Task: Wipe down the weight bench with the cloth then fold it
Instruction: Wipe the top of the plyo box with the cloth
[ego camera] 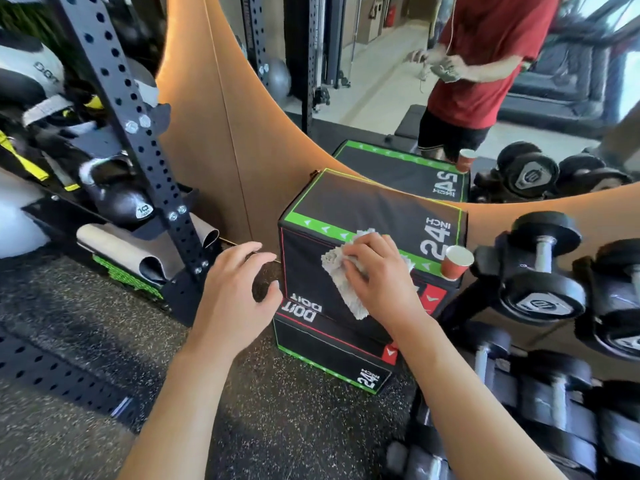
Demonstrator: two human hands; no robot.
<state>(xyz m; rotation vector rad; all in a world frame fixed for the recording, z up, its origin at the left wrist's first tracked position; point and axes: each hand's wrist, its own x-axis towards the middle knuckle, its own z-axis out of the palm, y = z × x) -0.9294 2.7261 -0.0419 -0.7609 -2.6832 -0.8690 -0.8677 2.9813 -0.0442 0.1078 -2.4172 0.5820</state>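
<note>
Speckled rubber gym flooring runs under everything, with a tan wall and a wide mirror behind, a black perforated rack holding kettlebells on the left and a row of dumbbells on the right.

From the head camera, the thing being wiped is a black padded box with green and red edging and "24 INCH" printed on it, standing on the floor against the wall; it looks more like a jump box than a bench. The pale textured cloth lies bunched over the box's upper front edge and drapes down its front face. The right hand presses on the cloth, fingers slightly bent over it and pinning it to the surface. The left hand hovers just left of the box, apart from it, fingers loosely spread and holding nothing. A red paper cup stands at the box's right corner, close to the cloth. The mirror shows a person in a red shirt.

As I judge it, wiping is under way and folding is not yet begun. To wipe well, the cloth would do better spread flatter under the palm, moved in overlapping strokes across the top and then down the faces. The left hand could steady the box's side. The cup is the hazard: a sweep to the right could knock it off, so it may be wise to move it first.
</note>
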